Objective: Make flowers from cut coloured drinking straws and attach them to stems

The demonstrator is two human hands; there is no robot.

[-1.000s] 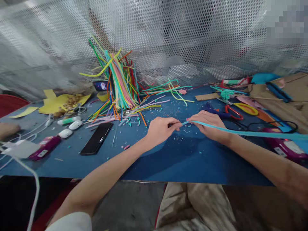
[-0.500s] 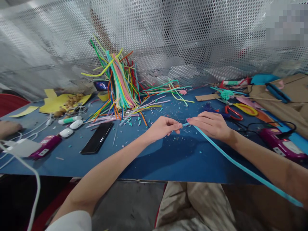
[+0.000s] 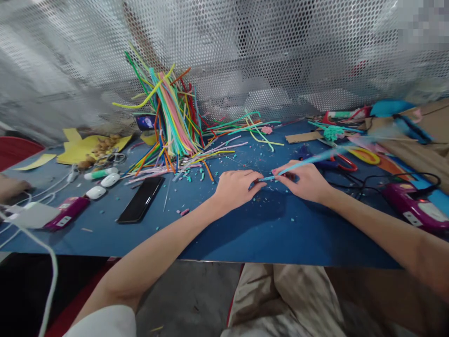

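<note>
A light-blue pipe cleaner [image 3: 313,158] runs between my hands, its long free part blurred as it sweeps up and off to the right. My left hand [image 3: 235,188] pinches its short end between thumb and fingers. Just to the right, my right hand [image 3: 302,181] grips the same pipe cleaner with the fingertips, only a small gap from the left. Both hands are just above the blue table [image 3: 245,238]. Small cut bits and fuzz are scattered around and beneath them.
A tall bundle of coloured pipe cleaners [image 3: 171,117] stands at the back. A black phone [image 3: 141,200] lies to the left; scissors with yellow handles [image 3: 365,155] and a purple power strip [image 3: 414,206] are at right. Another person's hand [image 3: 13,188] rests at the far left.
The long part of the pipe cleaner has swung from hanging down at lower right to pointing up and right. My right hand has turned, and my left fingers have curled over more.
</note>
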